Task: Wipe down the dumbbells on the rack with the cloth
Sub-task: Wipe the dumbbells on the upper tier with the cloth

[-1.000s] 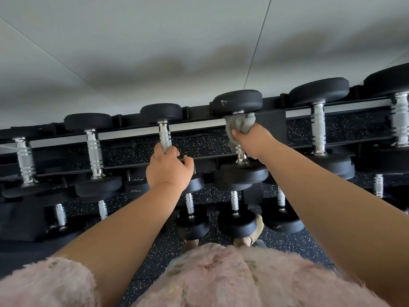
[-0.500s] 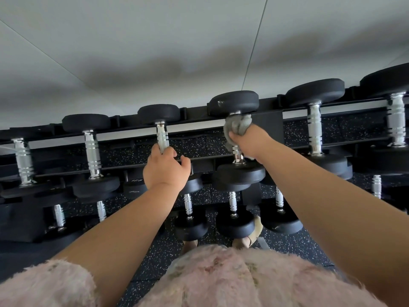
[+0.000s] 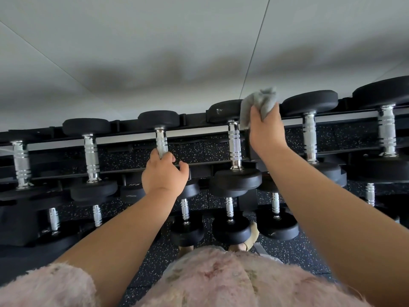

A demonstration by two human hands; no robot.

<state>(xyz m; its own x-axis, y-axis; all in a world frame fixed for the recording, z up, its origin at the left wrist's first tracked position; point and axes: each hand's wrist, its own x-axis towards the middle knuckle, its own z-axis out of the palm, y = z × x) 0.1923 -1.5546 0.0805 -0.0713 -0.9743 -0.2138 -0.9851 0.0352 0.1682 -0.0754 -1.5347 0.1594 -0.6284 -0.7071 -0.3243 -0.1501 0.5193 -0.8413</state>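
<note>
A row of black dumbbells with chrome handles lies across the top tier of a black rack (image 3: 199,137). My right hand (image 3: 264,131) grips a bunched grey cloth (image 3: 259,103) and holds it against the far black head of the middle dumbbell (image 3: 235,142), whose chrome handle is now bare. My left hand (image 3: 164,173) curls around the near end of the chrome handle of the dumbbell (image 3: 161,140) just to the left.
More dumbbells sit to the left (image 3: 90,156) and right (image 3: 309,134) on the top tier and on a lower tier (image 3: 230,227). A white wall (image 3: 155,52) rises behind the rack. Speckled dark flooring (image 3: 287,249) lies below, near my feet.
My right hand let go of the middle dumbbell's handle and moved up and right with the cloth onto its far head. The left hand kept its hold.
</note>
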